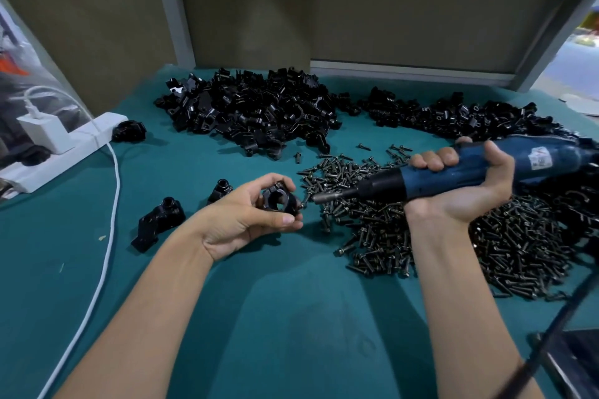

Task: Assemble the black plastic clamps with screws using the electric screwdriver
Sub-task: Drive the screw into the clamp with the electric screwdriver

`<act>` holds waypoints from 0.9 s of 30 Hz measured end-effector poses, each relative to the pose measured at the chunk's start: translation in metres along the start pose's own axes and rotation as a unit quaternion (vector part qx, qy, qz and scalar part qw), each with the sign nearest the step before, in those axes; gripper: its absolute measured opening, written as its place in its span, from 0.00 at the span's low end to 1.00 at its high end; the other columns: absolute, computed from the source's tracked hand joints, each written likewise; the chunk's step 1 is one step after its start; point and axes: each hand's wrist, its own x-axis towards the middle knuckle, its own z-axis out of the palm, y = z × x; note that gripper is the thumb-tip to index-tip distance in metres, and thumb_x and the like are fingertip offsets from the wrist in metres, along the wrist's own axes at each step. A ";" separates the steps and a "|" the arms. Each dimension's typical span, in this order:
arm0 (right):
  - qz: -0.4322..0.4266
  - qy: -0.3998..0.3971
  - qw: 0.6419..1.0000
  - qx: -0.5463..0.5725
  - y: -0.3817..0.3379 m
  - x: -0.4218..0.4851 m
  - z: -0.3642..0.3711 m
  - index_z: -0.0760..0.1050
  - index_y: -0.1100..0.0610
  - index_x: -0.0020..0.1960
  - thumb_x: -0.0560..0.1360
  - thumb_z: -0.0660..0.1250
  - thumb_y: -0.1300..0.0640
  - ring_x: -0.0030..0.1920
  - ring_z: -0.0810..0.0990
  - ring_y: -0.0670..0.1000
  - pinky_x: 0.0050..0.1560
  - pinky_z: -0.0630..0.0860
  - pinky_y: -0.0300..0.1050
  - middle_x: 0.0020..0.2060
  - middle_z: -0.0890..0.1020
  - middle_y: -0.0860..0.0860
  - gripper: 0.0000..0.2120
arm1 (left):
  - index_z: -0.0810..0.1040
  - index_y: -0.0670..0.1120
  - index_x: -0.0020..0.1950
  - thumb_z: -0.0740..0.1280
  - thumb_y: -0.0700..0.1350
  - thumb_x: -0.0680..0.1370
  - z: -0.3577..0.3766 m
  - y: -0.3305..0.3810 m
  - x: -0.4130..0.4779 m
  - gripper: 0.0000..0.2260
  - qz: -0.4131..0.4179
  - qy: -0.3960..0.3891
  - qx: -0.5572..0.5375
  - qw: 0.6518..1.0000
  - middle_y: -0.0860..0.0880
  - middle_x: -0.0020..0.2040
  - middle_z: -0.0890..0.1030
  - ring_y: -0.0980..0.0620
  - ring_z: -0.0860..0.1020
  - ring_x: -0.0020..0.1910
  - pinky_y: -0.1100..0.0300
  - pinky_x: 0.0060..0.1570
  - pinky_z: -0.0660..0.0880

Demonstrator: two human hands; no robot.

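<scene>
Left of the screw pile (486,236), my left hand (240,220) pinches the black clamp (278,201), light and stiff I judge, by its rim; my right hand (470,194) wraps the electric screwdriver (418,183).

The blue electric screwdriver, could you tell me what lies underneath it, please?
A heap of dark metal screws on the teal mat; the blue electric screwdriver and gripping right hand hide whatever lies directly beneath.
</scene>
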 end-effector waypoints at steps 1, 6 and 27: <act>0.002 0.001 1.000 0.001 0.001 0.000 0.001 0.71 0.56 0.39 0.66 0.63 0.50 0.23 0.67 0.47 0.29 0.67 0.37 0.24 0.69 0.47 0.09 | 0.81 0.46 0.51 0.72 0.28 0.65 0.000 0.000 0.000 0.19 -0.001 0.001 0.000 1.000 0.38 0.48 0.82 0.39 0.84 0.50 0.59 0.47 0.82; 0.016 -0.004 1.000 -0.007 0.006 -0.003 0.002 0.72 0.56 0.38 0.65 0.64 0.50 0.23 0.67 0.47 0.28 0.67 0.38 0.25 0.69 0.47 0.09 | 0.83 0.47 0.52 0.73 0.29 0.67 -0.001 0.002 -0.002 0.18 -0.003 -0.018 -0.003 1.000 0.40 0.53 0.76 0.37 0.83 0.53 0.60 0.49 0.81; 0.025 -0.004 1.000 -0.012 0.010 -0.006 -0.001 0.71 0.56 0.37 0.65 0.63 0.50 0.23 0.67 0.47 0.28 0.67 0.38 0.25 0.69 0.47 0.09 | 0.84 0.47 0.48 0.73 0.28 0.63 0.002 0.001 0.001 0.19 0.003 0.005 0.022 1.000 0.41 0.55 0.73 0.40 0.84 0.46 0.49 0.52 0.81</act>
